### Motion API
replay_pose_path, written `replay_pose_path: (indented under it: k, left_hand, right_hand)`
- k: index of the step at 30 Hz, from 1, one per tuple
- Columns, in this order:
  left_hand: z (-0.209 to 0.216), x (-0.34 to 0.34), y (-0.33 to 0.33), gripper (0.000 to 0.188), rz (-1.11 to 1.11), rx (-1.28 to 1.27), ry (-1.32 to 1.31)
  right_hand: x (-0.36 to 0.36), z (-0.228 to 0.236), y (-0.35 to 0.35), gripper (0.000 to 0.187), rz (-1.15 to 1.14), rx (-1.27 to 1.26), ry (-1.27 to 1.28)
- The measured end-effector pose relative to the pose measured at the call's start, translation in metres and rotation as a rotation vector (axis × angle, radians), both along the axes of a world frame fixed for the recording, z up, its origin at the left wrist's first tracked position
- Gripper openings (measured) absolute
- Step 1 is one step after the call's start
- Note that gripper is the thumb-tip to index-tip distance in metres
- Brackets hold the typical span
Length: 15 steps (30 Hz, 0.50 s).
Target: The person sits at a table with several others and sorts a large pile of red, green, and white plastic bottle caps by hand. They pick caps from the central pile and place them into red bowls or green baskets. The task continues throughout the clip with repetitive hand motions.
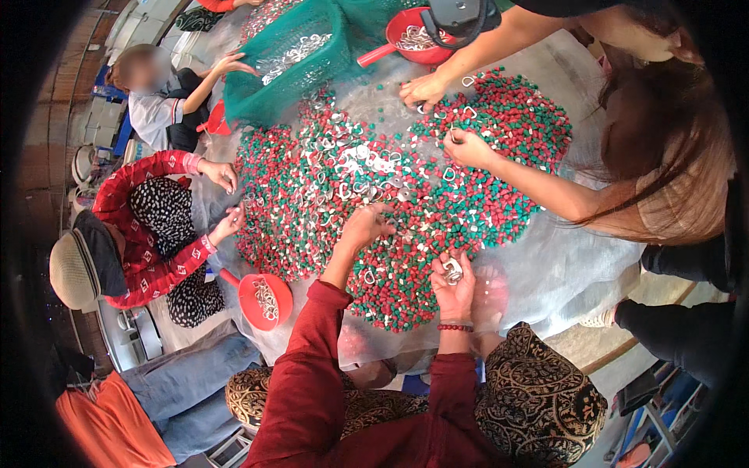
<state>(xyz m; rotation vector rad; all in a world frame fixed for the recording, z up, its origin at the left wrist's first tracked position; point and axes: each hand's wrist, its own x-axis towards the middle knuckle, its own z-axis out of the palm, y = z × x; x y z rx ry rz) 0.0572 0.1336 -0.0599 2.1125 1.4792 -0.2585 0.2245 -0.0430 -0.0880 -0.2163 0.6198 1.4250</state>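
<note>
A wide heap of small red, green and white pellets (476, 210) lies before me, with pale metal rings (365, 160) scattered over its middle, some of them D-shaped. My left hand (365, 229) reaches over the heap's near middle, fingers bent and drawn together at the pellets. What sits between those fingertips is too small to make out. At the heap's near edge my right hand (454, 290) is turned palm up, its fingers curled round several metal rings (452, 271). A single D-shaped ring (369, 277) rests on the pellets between my two hands.
A red scoop (254, 310) holding rings stands left of my left forearm; another red scoop (394, 48) is at the far side. Beyond the heap is a green mesh basket (243, 78) with rings. Co-workers' hands (466, 148) work at the right and left, above a translucent sheet (546, 257).
</note>
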Motion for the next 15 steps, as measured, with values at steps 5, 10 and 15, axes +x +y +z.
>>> replay_pose_path:
  k: [5,10,15]
  left_hand:
    - [-0.01,-0.023,-0.005,0.024,0.148,-0.032,-0.283]
    - [-0.011,-0.028,-0.009,0.028,0.172,-0.021,-0.44]
    - [0.008,-0.042,-0.019,0.027,0.262,0.113,-0.389]
  right_hand:
    - [-0.019,0.004,0.003,0.026,0.073,-0.035,-0.111]
    - [-0.028,0.011,0.005,0.03,0.133,-0.008,-0.142]
    - [-0.04,0.011,0.008,0.027,0.208,0.05,-0.122]
